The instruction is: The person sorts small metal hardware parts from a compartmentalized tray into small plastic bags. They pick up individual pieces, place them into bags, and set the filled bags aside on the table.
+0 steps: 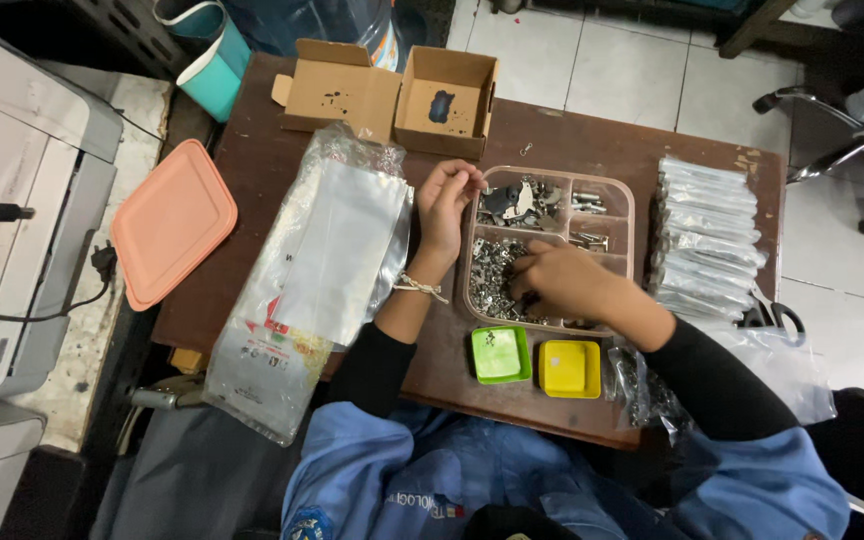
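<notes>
Light falls from above me, moderate and even; the corners sink into dark. Glare flashes on the plastic bag (302, 270) and the packed sachets (707, 235). Wide-lens bending curves the edges. My sleeves blur slightly.

Left hand (447, 205) raised, fingertips pinched together, wrist straight. Right hand (552, 280) lowered, palm down, fingers curled. Both forearms dark-sleeved.

Operator wears a light-blue work jacket (512, 480) with printed lettering and a round emblem on the front (partly visible at bottom edge). Black undersleeves (712, 385) cover both forearms. A pale string bracelet (419, 287) encircles the left wrist.
</notes>
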